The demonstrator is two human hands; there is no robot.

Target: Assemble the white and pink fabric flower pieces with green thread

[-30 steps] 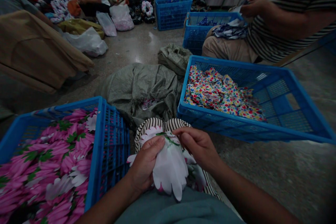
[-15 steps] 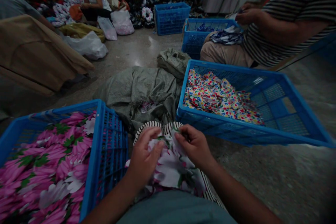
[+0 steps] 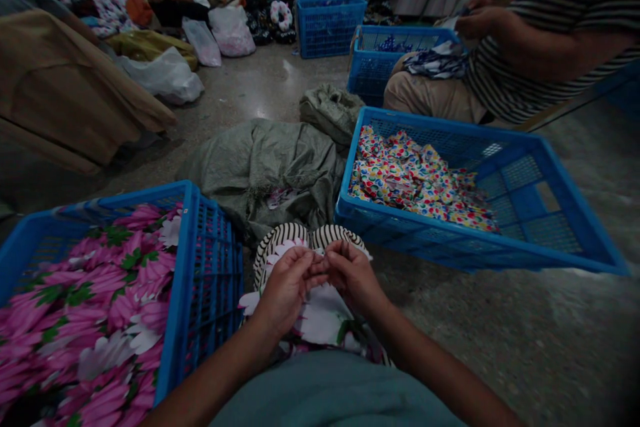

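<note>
The left hand and right hand are closed and curled toward each other, their fingertips meeting just above a white-and-pink floral cloth. Whatever they pinch at the cloth's upper edge is too small to tell. The work in hand looks like fine handling of this cloth, and the closeness of the pinch seems to call for small, careful finger movement rather than a full grip. The bunched cloth lies in the lap, over a grey-green shirt and against black-and-white striped fabric; its long axis seems to run away from the person, though the folds make this uncertain.

Just left, a blue plastic crate holds pink floral fabric with white petals. Just right, a second blue plastic crate holds folded multicoloured spotted fabric. Between them, a crumpled grey-green woven sack lies on the concrete floor. Farther right, a co-worker in a striped shirt sits beside a third blue crate.
</note>
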